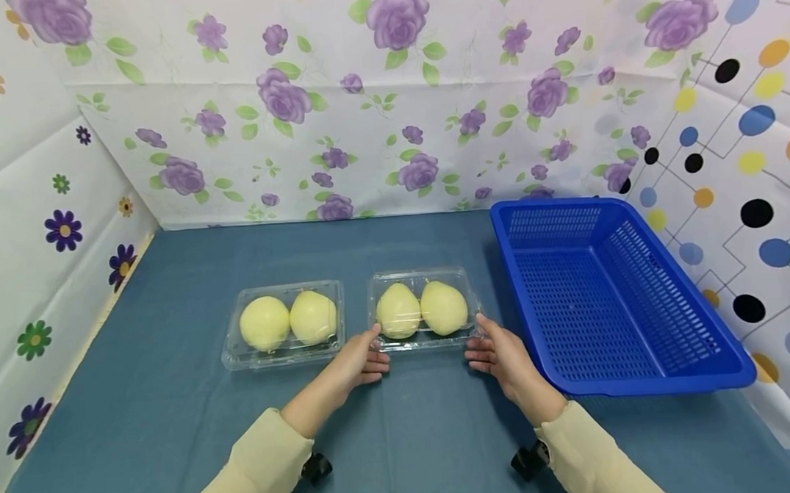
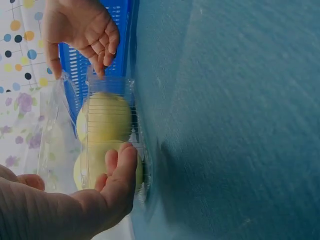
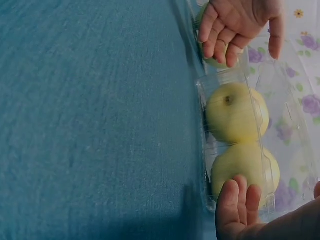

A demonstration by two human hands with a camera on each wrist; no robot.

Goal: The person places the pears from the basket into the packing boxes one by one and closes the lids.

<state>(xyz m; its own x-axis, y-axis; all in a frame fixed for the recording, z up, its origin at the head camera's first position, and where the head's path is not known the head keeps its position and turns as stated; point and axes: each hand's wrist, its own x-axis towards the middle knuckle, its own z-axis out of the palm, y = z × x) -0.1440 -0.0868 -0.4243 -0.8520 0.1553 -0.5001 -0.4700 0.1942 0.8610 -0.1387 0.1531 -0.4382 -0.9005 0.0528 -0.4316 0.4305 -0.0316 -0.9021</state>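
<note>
A clear plastic clamshell box (image 1: 420, 342) lies on the table with two pale yellow pears (image 1: 444, 308) inside. Its transparent lid (image 3: 291, 117) stands partly raised in the wrist views. At the box's front left corner is my left hand (image 1: 358, 361), thumb by the lid's edge and fingers loosely bent in front of the box. My right hand (image 1: 503, 358) is at the front right corner, its thumb tip at the lid's corner and its fingers relaxed. A second clear clamshell box (image 1: 241, 356), also with two pears (image 1: 264, 323), sits to the left.
A blue plastic basket (image 1: 639, 386) with perforated sides stands to the right, close to my right hand. The blue-grey tablecloth (image 1: 144, 404) covers the table. Patterned sheets (image 1: 333, 50) rise at the back and both sides.
</note>
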